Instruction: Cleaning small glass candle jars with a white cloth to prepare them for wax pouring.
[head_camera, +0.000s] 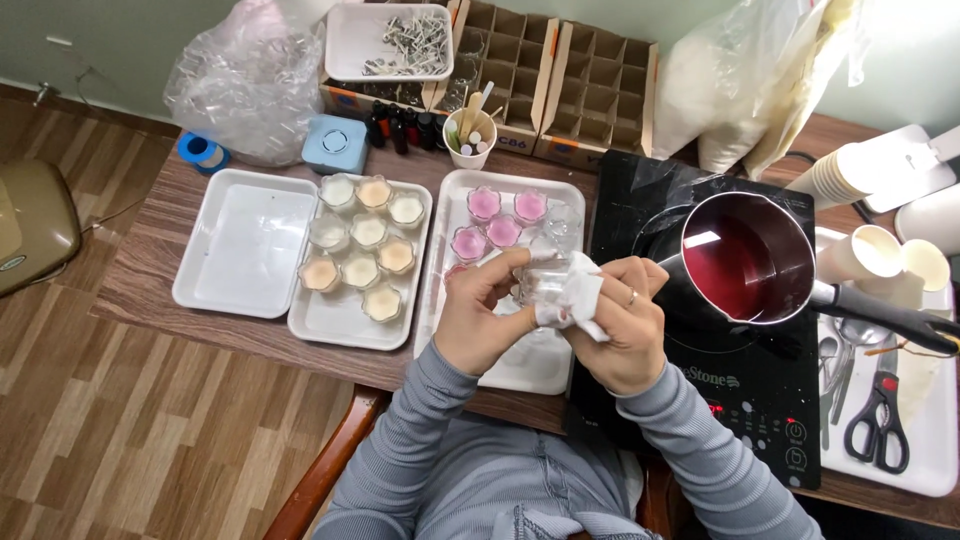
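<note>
My left hand grips a small clear glass cup above the near part of a white tray. Pressed against the cup is a white tissue, held in my right hand, which wears a ring. Beyond my hands, the same tray carries several flower-shaped glass cups filled with pink wax and one empty clear cup. A metal pot of dark red liquid sits on a black induction cooker just right of my right hand.
Left of the pink tray, another tray holds several cups of cream and peach wax, beside an empty white tray. Cardboard dividers, a bin of wicks, plastic bags, paper cups, scissors and spoons crowd the table's back and right.
</note>
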